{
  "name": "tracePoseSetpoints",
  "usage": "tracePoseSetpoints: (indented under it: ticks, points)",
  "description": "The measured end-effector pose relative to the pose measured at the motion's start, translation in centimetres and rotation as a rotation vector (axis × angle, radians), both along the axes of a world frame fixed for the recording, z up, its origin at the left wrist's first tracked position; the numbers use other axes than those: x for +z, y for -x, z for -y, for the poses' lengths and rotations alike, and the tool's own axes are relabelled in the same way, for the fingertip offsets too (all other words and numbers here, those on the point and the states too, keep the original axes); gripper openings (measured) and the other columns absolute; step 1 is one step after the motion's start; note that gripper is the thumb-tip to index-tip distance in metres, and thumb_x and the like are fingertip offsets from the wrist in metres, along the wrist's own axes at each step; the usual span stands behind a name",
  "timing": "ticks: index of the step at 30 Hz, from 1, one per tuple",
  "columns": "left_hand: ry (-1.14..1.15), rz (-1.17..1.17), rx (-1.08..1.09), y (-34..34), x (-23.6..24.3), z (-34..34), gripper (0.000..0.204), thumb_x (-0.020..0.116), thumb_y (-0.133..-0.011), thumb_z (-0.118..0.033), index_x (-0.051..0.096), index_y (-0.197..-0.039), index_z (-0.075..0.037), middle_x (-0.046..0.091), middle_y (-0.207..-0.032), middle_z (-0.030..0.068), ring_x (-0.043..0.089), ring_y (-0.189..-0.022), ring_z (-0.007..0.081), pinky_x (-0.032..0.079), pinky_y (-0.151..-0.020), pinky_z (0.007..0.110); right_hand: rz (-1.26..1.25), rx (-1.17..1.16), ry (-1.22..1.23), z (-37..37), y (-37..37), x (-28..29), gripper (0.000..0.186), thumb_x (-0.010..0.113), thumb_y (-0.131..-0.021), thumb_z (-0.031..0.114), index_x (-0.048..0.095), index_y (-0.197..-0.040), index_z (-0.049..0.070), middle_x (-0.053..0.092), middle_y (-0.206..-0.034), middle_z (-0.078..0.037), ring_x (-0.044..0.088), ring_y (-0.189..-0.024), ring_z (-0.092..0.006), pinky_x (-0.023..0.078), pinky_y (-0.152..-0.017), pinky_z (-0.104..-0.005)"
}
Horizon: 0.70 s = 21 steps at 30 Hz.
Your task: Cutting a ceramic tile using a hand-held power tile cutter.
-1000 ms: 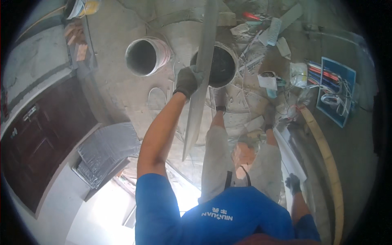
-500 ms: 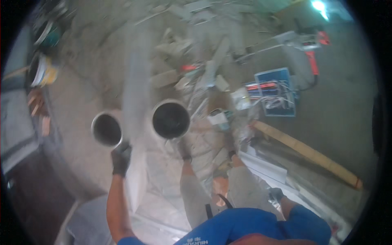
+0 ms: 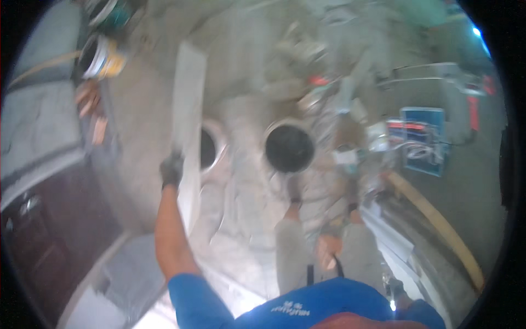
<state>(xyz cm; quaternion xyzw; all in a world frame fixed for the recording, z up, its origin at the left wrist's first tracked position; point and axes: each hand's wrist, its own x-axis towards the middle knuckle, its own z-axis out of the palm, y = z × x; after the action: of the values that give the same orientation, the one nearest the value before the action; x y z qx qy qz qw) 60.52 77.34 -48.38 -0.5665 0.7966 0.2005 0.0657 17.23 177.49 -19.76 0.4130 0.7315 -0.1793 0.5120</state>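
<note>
A long, narrow, pale board [image 3: 189,104] stands out in front of me on the left, its near end running down beside my forearm. My left hand [image 3: 172,169], in a dark grey glove, is closed on its left edge. Behind the board, a round bucket [image 3: 219,145] with a dark inside is partly hidden. Another round bucket [image 3: 289,147] stands to its right, ahead of my feet. At the lower right, low beside my body, is my gloved right hand [image 3: 399,287]. It is closed round something with a shiny part, too blurred to name.
Rubble and scraps [image 3: 301,49] litter the floor ahead. On the right lie a blue tray [image 3: 424,118] of tools, a red-handled power tool [image 3: 474,104] and a long wooden plank [image 3: 438,219]. A yellow-and-white bucket [image 3: 112,63] and brick pieces [image 3: 90,101] are at the left.
The view has swung left, so the buckets and tools appear farther right. My left hand has moved left with the board, which now covers part of the left bucket.
</note>
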Motion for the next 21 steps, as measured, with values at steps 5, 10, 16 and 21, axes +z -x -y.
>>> tracePoseSetpoints:
  ticks: [5, 10, 16, 21]
  points:
    - [-0.264, -0.300, 0.361, -0.4, -1.4, 1.7, 0.035, 0.078, -0.086, -0.025, 0.075, -0.109, 0.001, 0.077, -0.095, 0.0085, 0.067, -0.084, 0.0153, 0.053, -0.079, 0.034, -0.032, 0.312, -0.216, 0.7, -0.3, 2.3, 0.022, 0.058, -0.099, 0.032, 0.059, -0.084, 0.015, 0.055, -0.069, 0.000, 0.053, -0.056, -0.0122, 0.041, -0.049, -0.0295]
    - [-0.238, -0.287, 0.540, -9.1, -4.2, 2.2, 0.045, 0.082, -0.085, -0.026, 0.072, -0.116, 0.005, 0.077, -0.098, 0.0098, 0.067, -0.086, 0.0163, 0.053, -0.080, 0.033, 0.004, 0.426, -0.254, -0.3, 2.1, 0.5, 0.013, 0.059, -0.098, 0.021, 0.064, -0.086, 0.017, 0.056, -0.066, 0.002, 0.051, -0.055, -0.0117, 0.040, -0.051, -0.0308]
    - [0.100, -0.127, 0.638, -11.2, -13.8, 1.7, 0.046, 0.079, -0.087, -0.033, 0.071, -0.113, 0.004, 0.076, -0.099, 0.0127, 0.068, -0.088, 0.0201, 0.051, -0.080, 0.035, 0.059, 0.635, -0.239, 1.7, 0.5, 1.5, 0.017, 0.065, -0.096, 0.025, 0.065, -0.085, 0.012, 0.058, -0.065, -0.003, 0.056, -0.057, -0.0161, 0.043, -0.053, -0.0345]
    - [0.039, -0.238, 0.750, -17.2, -18.8, 2.4, 0.045, 0.075, -0.090, -0.038, 0.072, -0.112, 0.001, 0.075, -0.099, 0.0120, 0.068, -0.087, 0.0231, 0.051, -0.080, 0.036, 0.046, 0.645, -0.193, -4.4, 1.8, -1.1, 0.036, 0.062, -0.099, 0.042, 0.071, -0.098, 0.007, 0.069, -0.083, -0.008, 0.064, -0.065, -0.0186, 0.051, -0.058, -0.0348]
